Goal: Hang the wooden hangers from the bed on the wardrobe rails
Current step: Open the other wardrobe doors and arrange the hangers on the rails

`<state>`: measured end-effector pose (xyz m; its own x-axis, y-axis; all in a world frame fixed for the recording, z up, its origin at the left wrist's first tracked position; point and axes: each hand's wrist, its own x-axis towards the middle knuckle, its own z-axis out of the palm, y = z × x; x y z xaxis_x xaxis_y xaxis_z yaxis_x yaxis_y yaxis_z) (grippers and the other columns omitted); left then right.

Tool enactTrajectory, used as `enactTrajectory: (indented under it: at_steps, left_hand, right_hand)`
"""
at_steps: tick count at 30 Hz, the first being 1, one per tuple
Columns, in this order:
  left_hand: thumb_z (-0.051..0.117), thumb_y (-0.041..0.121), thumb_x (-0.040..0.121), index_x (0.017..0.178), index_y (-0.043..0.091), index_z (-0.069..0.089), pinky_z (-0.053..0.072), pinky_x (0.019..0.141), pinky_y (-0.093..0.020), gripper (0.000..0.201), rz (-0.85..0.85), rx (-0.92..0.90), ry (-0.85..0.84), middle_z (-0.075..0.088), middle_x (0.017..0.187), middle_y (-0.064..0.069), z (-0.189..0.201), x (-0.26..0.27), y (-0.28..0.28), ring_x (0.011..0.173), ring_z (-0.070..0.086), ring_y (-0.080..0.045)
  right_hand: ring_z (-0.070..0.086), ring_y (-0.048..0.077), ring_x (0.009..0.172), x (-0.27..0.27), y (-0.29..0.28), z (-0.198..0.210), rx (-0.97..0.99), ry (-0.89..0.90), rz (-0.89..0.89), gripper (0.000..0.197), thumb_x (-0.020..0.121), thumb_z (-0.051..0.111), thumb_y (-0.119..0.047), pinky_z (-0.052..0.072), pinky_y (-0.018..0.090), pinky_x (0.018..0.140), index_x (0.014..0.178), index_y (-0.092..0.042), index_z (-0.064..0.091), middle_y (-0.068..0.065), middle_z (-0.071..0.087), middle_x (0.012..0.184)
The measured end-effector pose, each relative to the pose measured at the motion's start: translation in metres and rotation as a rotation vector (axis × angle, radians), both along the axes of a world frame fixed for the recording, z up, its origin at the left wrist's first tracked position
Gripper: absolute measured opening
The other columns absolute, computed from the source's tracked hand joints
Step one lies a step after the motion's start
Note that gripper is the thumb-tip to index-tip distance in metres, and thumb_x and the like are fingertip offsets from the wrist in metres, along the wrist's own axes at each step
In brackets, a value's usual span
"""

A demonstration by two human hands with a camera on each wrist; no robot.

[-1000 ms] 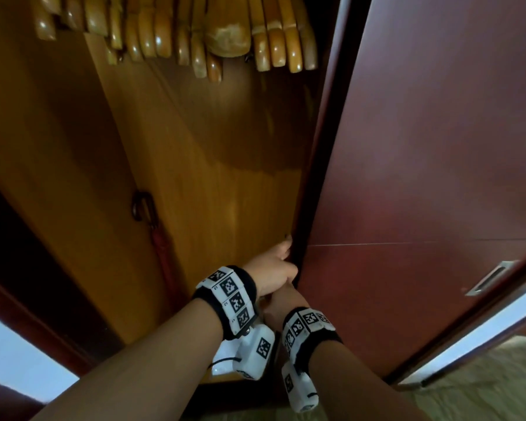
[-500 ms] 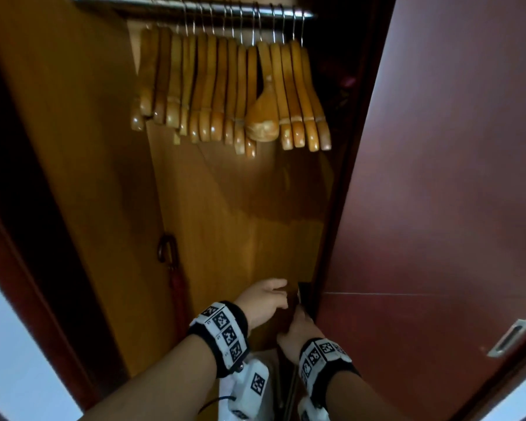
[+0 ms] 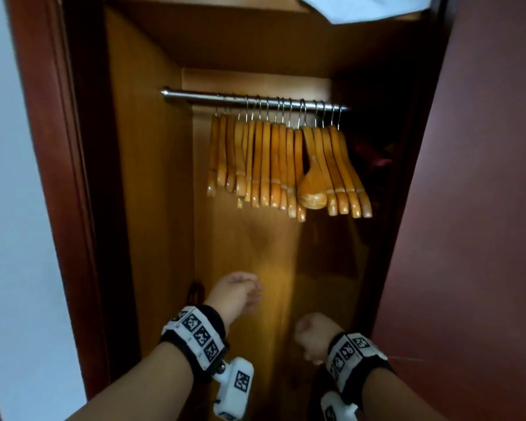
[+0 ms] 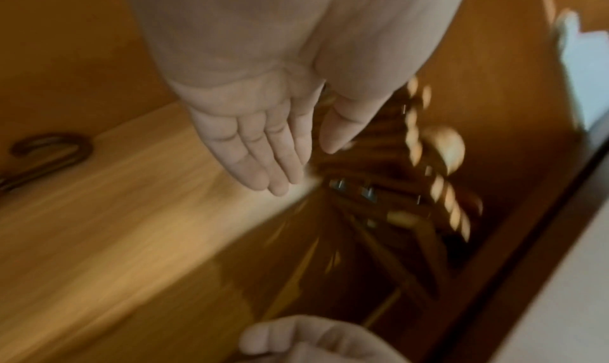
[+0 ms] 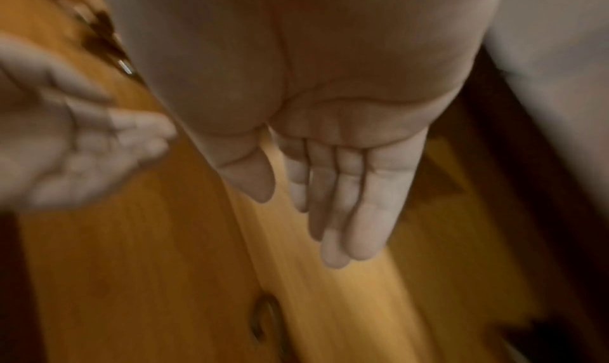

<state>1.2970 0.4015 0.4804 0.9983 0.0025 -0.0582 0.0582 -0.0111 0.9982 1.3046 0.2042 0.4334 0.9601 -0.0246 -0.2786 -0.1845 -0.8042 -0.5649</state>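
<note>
L hand (image 3: 236, 294), lower centre of head view: forearm reaching up from lower left of frame, wrist band w/ printed markers, back of hand toward camera. L wrist view shows palm (image 4: 250, 123) flat-ish, fingers (image 4: 263, 165) straight and together, thumb set slightly apart; released, nothing in it. Blurred.

R hand (image 3: 313, 335), lower right-centre of head view, a bit lower in frame than L hand: forearm coming in from lower right, same kind of marker band. From head cam it looks bunched, but R wrist view shows palm (image 5: 346, 134) open, fingers (image 5: 346, 212) extended and side by side, thumb alongside; released, empty. L hand also visible at left edge of that view, blurred.

Both hands apart from each other, in front of the wardrobe's pale wood back panel (image 3: 249, 253), touching nothing as far as can be told.

Wooden hangers (image 3: 286, 165): tight row, centre of head view, well above hands, hooks over metal rail (image 3: 249, 100) in upper centre. One w/ broad rounded end among them.

Dark curved handle (image 3: 196, 291), just left of L hand; what it belongs to is unclear. Red-brown door (image 3: 483, 238) fills right side of frame; door frame (image 3: 73, 177) at left.
</note>
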Motion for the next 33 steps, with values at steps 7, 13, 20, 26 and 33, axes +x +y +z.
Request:
enactTrajectory:
  at_steps: [7, 13, 20, 26, 33]
  left_hand:
    - [0.057, 0.014, 0.097, 0.109, 0.019, 0.069, 0.058, 0.092, -0.039, 0.018, 0.115, 0.019, -0.223, 0.076, 0.102, 0.001, 0.086, 0.004, 0.067, 0.097, 0.072, -0.018]
    - [0.059, 0.013, 0.095, 0.107, 0.019, 0.070, 0.059, 0.085, -0.035, 0.018, 0.173, 0.033, -0.371, 0.076, 0.102, -0.003, 0.155, 0.009, 0.090, 0.095, 0.073, -0.021]
    - [0.057, 0.016, 0.097, 0.106, 0.019, 0.069, 0.060, 0.084, -0.036, 0.016, 0.246, 0.087, -0.454, 0.075, 0.101, -0.002, 0.217, 0.025, 0.085, 0.092, 0.073, -0.020]
    - [0.054, 0.015, 0.098, 0.109, 0.015, 0.066, 0.060, 0.089, -0.041, 0.016, 0.328, 0.189, -0.459, 0.073, 0.105, -0.004, 0.252, 0.041, 0.078, 0.098, 0.073, -0.022]
    - [0.058, 0.016, 0.095, 0.106, 0.016, 0.063, 0.059, 0.083, -0.039, 0.012, 0.449, 0.271, -0.443, 0.072, 0.107, -0.008, 0.277, 0.064, 0.079, 0.096, 0.073, -0.025]
  right_hand:
    - [0.071, 0.020, 0.074, 0.000, 0.063, 0.128, 0.191, -0.207, 0.239, 0.021, 0.087, 0.055, -0.023, 0.060, 0.041, 0.075, 0.103, -0.014, 0.065, 0.010, 0.073, 0.098]
    - [0.074, 0.022, 0.083, -0.012, 0.087, 0.226, 0.239, -0.417, 0.382, 0.018, 0.097, 0.056, -0.022, 0.062, 0.038, 0.076, 0.113, -0.017, 0.062, 0.002, 0.073, 0.098]
    - [0.071, 0.023, 0.091, 0.001, 0.085, 0.312, 0.078, -0.625, 0.410, 0.013, 0.094, 0.059, -0.024, 0.062, 0.038, 0.076, 0.105, -0.021, 0.065, 0.006, 0.072, 0.099]
    - [0.069, 0.021, 0.080, 0.039, 0.071, 0.361, -0.025, -0.770, 0.422, 0.013, 0.091, 0.060, -0.031, 0.061, 0.039, 0.074, 0.100, -0.026, 0.068, 0.003, 0.069, 0.089]
    - [0.055, 0.010, 0.082, 0.083, 0.057, 0.380, -0.179, -0.820, 0.456, 0.022, 0.096, 0.056, -0.027, 0.039, 0.023, 0.059, 0.115, -0.022, 0.067, -0.005, 0.061, 0.094]
